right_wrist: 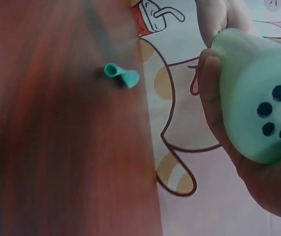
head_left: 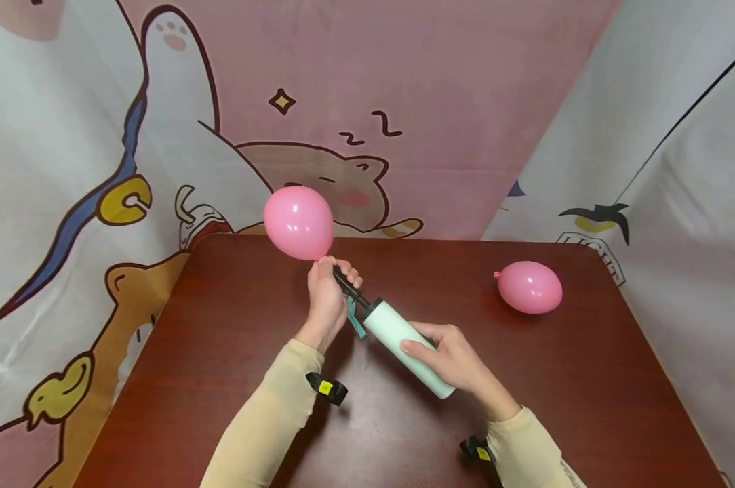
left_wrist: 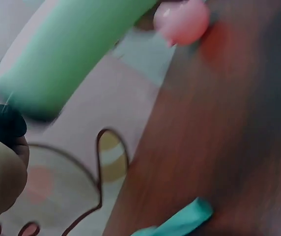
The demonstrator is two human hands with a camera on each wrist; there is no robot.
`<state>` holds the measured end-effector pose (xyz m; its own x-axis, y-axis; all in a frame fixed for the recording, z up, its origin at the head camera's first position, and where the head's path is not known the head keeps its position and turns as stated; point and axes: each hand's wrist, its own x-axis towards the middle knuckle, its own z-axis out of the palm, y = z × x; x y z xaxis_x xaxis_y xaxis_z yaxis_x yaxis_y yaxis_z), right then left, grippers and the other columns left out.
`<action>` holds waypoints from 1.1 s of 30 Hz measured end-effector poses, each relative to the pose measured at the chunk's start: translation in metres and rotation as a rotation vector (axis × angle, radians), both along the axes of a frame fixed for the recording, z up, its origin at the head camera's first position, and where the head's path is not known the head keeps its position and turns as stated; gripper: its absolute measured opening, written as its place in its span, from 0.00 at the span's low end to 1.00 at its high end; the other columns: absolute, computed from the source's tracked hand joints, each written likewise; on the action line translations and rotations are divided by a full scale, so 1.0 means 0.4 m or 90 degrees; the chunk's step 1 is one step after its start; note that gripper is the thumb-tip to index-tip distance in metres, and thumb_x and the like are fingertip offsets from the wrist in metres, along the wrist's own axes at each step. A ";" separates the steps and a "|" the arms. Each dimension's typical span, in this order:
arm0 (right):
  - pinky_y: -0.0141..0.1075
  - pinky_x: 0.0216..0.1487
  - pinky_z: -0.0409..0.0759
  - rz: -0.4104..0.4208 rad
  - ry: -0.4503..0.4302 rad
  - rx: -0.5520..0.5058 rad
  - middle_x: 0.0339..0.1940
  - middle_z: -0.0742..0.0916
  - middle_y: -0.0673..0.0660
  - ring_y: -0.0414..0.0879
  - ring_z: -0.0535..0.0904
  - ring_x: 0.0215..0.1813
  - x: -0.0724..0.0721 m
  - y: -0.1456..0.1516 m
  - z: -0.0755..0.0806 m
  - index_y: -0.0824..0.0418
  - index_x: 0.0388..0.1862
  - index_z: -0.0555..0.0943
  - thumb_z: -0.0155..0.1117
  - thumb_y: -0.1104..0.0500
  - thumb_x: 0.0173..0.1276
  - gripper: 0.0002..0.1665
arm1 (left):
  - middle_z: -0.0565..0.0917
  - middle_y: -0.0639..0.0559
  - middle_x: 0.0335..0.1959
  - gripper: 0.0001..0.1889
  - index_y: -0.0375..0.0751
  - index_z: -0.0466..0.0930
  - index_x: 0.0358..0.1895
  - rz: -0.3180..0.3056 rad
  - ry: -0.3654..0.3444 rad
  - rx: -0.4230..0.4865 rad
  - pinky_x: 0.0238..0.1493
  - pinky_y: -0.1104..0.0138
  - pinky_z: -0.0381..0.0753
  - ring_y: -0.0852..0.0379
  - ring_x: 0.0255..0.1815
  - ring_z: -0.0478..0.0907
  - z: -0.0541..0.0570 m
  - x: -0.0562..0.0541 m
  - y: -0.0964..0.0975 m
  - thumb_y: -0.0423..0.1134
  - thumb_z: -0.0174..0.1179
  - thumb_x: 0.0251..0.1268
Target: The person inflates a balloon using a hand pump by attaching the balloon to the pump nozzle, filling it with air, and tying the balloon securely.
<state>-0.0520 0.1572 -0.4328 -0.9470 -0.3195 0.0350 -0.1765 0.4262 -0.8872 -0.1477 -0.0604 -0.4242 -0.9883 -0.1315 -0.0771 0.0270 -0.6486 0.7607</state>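
At left, a round pink balloon (head_left: pixel 298 222) meets your left hand (head_left: pixel 327 291), its neck under your thumb, your fingers curled round a black handle (head_left: pixel 352 290). A limp teal balloon (head_left: pixel 356 320) lies on the table (head_left: pixel 233 325). Your right hand (head_left: pixel 455 356) wraps thumb and fingers round the mint-green hand pump (head_left: pixel 398 334); farther right rests a knotted pink balloon (head_left: pixel 531 288).

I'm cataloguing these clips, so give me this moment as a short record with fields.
Right hand: holds a pale green pump
Left hand: grips the pump's black shaft
First balloon: pink, inflated, against the left hand
Second balloon: pink, inflated, on the table, right side
Teal piece: on the table
First balloon fixed to pump: cannot tell
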 end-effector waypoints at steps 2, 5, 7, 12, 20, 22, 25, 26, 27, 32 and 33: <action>0.32 0.38 0.81 -0.009 0.000 -0.006 0.48 0.91 0.61 0.41 0.83 0.38 -0.012 -0.016 0.001 0.67 0.59 0.85 0.72 0.57 0.69 0.22 | 0.68 0.52 0.22 0.14 0.44 0.62 0.34 -0.011 -0.003 -0.006 0.25 0.70 0.69 0.60 0.21 0.66 -0.004 0.009 0.018 0.36 0.33 0.85; 0.33 0.39 0.81 -0.018 -0.009 0.005 0.50 0.90 0.61 0.42 0.83 0.39 -0.019 -0.032 0.002 0.67 0.59 0.85 0.72 0.57 0.69 0.22 | 0.68 0.52 0.21 0.14 0.43 0.62 0.33 0.002 -0.009 -0.013 0.23 0.70 0.68 0.59 0.20 0.65 -0.009 0.004 0.016 0.35 0.34 0.84; 0.33 0.40 0.81 -0.014 -0.021 0.017 0.51 0.90 0.60 0.42 0.84 0.40 -0.012 -0.030 0.000 0.65 0.60 0.85 0.72 0.56 0.70 0.23 | 0.68 0.52 0.20 0.15 0.42 0.63 0.32 0.025 -0.016 -0.014 0.22 0.70 0.69 0.59 0.19 0.66 -0.011 -0.010 -0.004 0.34 0.35 0.83; 0.32 0.41 0.81 0.014 -0.041 0.031 0.52 0.90 0.58 0.38 0.82 0.41 0.029 0.018 -0.014 0.64 0.61 0.85 0.72 0.54 0.70 0.25 | 0.69 0.52 0.20 0.14 0.42 0.63 0.32 0.066 -0.043 -0.019 0.22 0.69 0.71 0.58 0.19 0.67 -0.005 -0.043 -0.097 0.34 0.35 0.83; 0.32 0.38 0.82 0.030 -0.027 -0.003 0.51 0.90 0.60 0.36 0.82 0.39 0.026 0.022 -0.013 0.66 0.60 0.85 0.71 0.57 0.70 0.23 | 0.69 0.53 0.21 0.15 0.44 0.63 0.32 0.078 0.002 -0.004 0.23 0.70 0.69 0.60 0.20 0.65 0.011 -0.038 -0.087 0.35 0.36 0.84; 0.33 0.38 0.82 0.024 -0.015 -0.008 0.51 0.90 0.60 0.37 0.82 0.39 0.009 -0.002 -0.007 0.67 0.59 0.85 0.71 0.56 0.70 0.23 | 0.68 0.53 0.21 0.15 0.44 0.62 0.32 0.049 0.007 -0.001 0.23 0.71 0.68 0.60 0.20 0.65 0.010 -0.021 -0.049 0.35 0.35 0.85; 0.32 0.38 0.81 0.001 -0.002 -0.007 0.49 0.90 0.61 0.39 0.82 0.38 -0.013 -0.033 -0.001 0.67 0.58 0.86 0.71 0.57 0.70 0.22 | 0.68 0.53 0.21 0.15 0.44 0.62 0.33 0.015 -0.002 -0.008 0.23 0.71 0.68 0.60 0.20 0.65 0.000 0.004 -0.006 0.37 0.33 0.85; 0.32 0.38 0.81 -0.005 0.000 -0.006 0.49 0.90 0.61 0.39 0.82 0.38 -0.018 -0.041 -0.001 0.67 0.58 0.86 0.71 0.57 0.69 0.22 | 0.68 0.54 0.21 0.15 0.44 0.62 0.33 0.011 -0.005 -0.011 0.24 0.71 0.68 0.61 0.20 0.65 -0.003 0.011 0.002 0.37 0.34 0.86; 0.32 0.38 0.81 -0.009 -0.001 -0.006 0.49 0.90 0.61 0.40 0.83 0.38 -0.022 -0.048 -0.001 0.67 0.58 0.86 0.71 0.57 0.70 0.22 | 0.68 0.54 0.21 0.15 0.44 0.62 0.33 0.008 -0.006 -0.015 0.24 0.71 0.68 0.61 0.20 0.65 -0.006 0.015 0.007 0.37 0.34 0.86; 0.32 0.39 0.81 -0.015 -0.035 -0.003 0.50 0.90 0.61 0.42 0.83 0.39 -0.010 -0.051 -0.005 0.66 0.60 0.85 0.71 0.56 0.70 0.23 | 0.69 0.53 0.20 0.15 0.43 0.63 0.32 -0.004 -0.005 -0.027 0.24 0.69 0.69 0.60 0.20 0.66 -0.010 0.012 -0.011 0.36 0.34 0.85; 0.33 0.40 0.81 -0.013 -0.041 -0.003 0.50 0.90 0.60 0.42 0.83 0.39 -0.004 -0.047 -0.003 0.65 0.60 0.85 0.71 0.55 0.71 0.23 | 0.69 0.53 0.20 0.15 0.42 0.63 0.32 -0.005 -0.002 -0.025 0.24 0.69 0.69 0.59 0.20 0.66 -0.007 0.008 -0.022 0.35 0.35 0.84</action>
